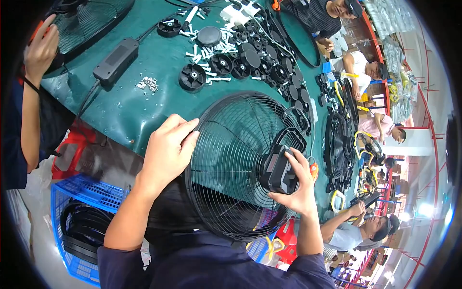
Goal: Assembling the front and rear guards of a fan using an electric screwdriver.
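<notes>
A round black wire fan guard (226,154) stands tilted at the table's near edge, in front of my body. At its centre sits a black motor housing (276,169) with a loop-shaped black bracket (292,137) beside it. My right hand (301,190) is wrapped round the housing, thumb below and fingers over the top. My left hand (168,149) is at the guard's left rim, index finger and thumb bent around its edge; the other fingers are curled in. A small orange object (314,171) shows just beyond my right fingers.
The green table (159,111) carries a black power adapter (115,60), a pile of small screws (147,84), and black round knobs (192,77) among white bolts. At left, a co-worker's hand (42,48) is beside another fan guard (96,24). A blue crate (86,185) stands below. Several people work at right.
</notes>
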Tool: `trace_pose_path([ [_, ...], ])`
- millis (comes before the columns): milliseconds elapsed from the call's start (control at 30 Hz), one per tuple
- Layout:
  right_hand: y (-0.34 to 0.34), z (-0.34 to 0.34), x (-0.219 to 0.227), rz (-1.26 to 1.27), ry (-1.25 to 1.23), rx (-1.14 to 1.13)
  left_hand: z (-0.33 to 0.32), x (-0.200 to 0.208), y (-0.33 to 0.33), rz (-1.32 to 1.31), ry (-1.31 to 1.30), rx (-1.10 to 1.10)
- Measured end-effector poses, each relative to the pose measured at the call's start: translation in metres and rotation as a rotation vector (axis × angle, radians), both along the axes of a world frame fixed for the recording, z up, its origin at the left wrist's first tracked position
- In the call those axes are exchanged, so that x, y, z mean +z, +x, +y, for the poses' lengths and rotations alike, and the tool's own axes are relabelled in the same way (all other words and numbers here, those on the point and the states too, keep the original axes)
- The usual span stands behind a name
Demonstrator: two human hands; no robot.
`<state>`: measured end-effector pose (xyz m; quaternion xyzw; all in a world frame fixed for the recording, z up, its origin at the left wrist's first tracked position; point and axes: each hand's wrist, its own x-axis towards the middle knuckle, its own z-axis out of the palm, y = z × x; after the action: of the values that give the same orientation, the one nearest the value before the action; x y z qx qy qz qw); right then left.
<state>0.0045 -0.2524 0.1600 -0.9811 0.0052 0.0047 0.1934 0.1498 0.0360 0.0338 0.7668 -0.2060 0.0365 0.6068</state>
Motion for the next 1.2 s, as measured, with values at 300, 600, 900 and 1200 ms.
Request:
trace_pose_path([
  [300, 0.001, -0.001, -0.004, -0.052, 0.054, 0.009, -0.006, -0.002, 0.000, 0.000, -0.001, -0.001],
  [600, -0.005, -0.004, -0.008, -0.035, 0.061, -0.012, -0.009, -0.002, -0.002, -0.079, 0.058, 0.048],
  [900, -0.042, -0.031, -0.021, -0.239, 0.246, -0.124, -0.010, 0.001, -0.003, -0.116, 0.167, 0.015],
  [1200, -0.152, -0.028, -0.107, -0.617, 0.891, -0.937, -0.011, -0.012, 0.007, -0.061, 0.272, -0.014],
])
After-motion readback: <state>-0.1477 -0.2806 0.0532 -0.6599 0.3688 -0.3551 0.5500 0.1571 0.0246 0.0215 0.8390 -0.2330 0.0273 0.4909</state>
